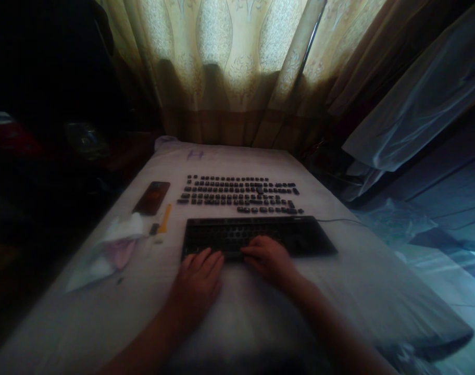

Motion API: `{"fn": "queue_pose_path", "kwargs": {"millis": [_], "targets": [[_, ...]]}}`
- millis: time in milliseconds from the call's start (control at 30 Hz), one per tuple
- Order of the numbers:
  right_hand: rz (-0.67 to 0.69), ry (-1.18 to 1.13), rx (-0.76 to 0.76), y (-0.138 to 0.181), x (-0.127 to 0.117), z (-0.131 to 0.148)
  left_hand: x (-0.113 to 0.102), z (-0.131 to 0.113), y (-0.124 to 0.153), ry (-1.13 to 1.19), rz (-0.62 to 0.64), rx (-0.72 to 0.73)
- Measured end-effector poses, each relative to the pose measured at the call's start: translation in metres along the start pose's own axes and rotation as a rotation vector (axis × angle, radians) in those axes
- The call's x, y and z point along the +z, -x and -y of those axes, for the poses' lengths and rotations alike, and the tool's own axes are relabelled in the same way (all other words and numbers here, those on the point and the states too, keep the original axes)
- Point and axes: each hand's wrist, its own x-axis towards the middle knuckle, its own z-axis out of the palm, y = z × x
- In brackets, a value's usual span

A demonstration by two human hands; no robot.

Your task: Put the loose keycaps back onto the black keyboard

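I am resting the loosely spread fingers of my left hand [198, 278] and my right hand [266, 260] on the near edge of the flat black keyboard frame [257, 237], gripping nothing. The frame is lying on the white cloth-covered table [358, 271], with rows of loose dark keycaps [239, 195] sitting just beyond it. To the left are lying a small yellow-handled tool [165, 219], a dark phone [152, 198] and a crumpled white-and-pink cloth [118, 242], with a patterned beige curtain [237, 62] hanging behind.
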Motion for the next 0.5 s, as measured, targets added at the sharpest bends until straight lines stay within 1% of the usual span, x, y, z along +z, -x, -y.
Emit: {"fn": "queue_pose_path", "kwargs": {"millis": [200, 333, 500], "targets": [[0.03, 0.0, 0.012, -0.0009, 0.0008, 0.0013, -0.0012, 0.0001, 0.0004, -0.014, 0.006, -0.011], [0.061, 0.012, 0.011, -0.0009, 0.003, 0.0035, -0.0023, 0.0008, 0.0016, -0.031, -0.014, -0.017], [0.09, 0.012, 0.017, -0.0019, -0.0007, 0.0063, -0.0008, 0.0029, 0.0025, -0.029, -0.017, -0.007]]}}
